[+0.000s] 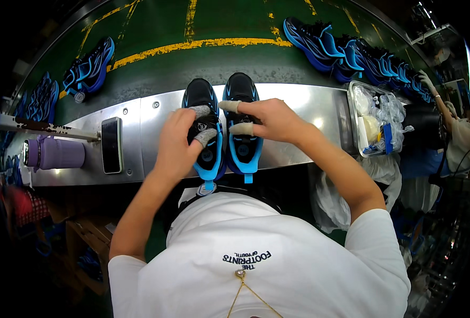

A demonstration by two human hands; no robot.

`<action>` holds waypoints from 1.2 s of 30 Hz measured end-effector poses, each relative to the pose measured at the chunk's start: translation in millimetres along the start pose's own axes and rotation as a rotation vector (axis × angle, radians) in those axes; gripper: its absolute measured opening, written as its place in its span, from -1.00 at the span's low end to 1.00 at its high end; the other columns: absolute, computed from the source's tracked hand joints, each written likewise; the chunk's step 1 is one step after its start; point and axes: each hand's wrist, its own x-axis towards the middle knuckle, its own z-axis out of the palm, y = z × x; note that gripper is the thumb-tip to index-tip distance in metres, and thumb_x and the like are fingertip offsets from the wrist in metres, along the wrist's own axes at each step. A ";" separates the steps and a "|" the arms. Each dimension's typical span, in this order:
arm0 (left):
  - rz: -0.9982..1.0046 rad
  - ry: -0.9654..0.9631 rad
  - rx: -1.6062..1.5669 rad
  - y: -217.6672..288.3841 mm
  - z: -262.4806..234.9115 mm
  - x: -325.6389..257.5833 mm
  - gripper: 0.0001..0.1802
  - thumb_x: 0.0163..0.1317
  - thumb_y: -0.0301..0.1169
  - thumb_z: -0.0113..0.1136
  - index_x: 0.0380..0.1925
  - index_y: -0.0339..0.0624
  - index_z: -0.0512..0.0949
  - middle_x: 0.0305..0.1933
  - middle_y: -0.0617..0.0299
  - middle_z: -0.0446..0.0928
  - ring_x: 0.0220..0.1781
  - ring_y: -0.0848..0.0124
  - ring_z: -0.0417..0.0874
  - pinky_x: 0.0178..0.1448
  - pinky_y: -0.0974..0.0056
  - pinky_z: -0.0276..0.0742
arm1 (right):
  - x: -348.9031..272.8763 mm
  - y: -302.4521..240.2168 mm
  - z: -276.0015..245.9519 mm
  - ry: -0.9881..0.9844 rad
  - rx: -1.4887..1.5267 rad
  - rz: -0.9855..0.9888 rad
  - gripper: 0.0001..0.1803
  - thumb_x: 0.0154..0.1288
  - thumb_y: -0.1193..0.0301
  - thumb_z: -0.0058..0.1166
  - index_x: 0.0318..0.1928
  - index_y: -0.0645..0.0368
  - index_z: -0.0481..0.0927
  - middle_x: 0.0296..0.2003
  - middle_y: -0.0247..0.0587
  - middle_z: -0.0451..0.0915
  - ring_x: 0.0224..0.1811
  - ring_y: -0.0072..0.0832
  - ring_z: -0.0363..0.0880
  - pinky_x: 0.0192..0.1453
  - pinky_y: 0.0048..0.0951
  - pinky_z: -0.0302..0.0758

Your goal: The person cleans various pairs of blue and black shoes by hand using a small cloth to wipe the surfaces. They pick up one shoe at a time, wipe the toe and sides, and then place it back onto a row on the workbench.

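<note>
Two black and blue sneakers stand side by side on a steel workbench (298, 103), toes pointing away from me. My left hand (179, 140) rests on the tongue of the left sneaker (206, 153), its fingertips in grey covers. My right hand (269, 119) lies across the top of the right sneaker (243, 87), with beige covers on two fingertips. Whether either hand grips the shoe or only presses on it is unclear.
A black phone (111, 144) lies on the bench at left, beside a purple bottle (55, 153). A clear tray (357, 114) of small bagged parts sits at right. More blue sneakers (89, 69) ride the green conveyor belt behind. Another person's hand (424, 79) works at far right.
</note>
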 end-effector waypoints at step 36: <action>-0.718 -0.190 -1.111 56.0 109.1 -2.1 -0.66 0.47 -0.41 -0.11 0.08 -0.47 0.37 0.15 -0.05 0.41 0.09 0.13 0.63 0.01 0.26 0.65 | -8.9 40.9 -30.5 -0.166 0.077 -0.313 -0.35 0.22 0.35 0.07 0.37 -0.22 0.39 -0.31 -0.23 0.44 -0.28 -0.30 0.45 -0.16 -0.30 0.43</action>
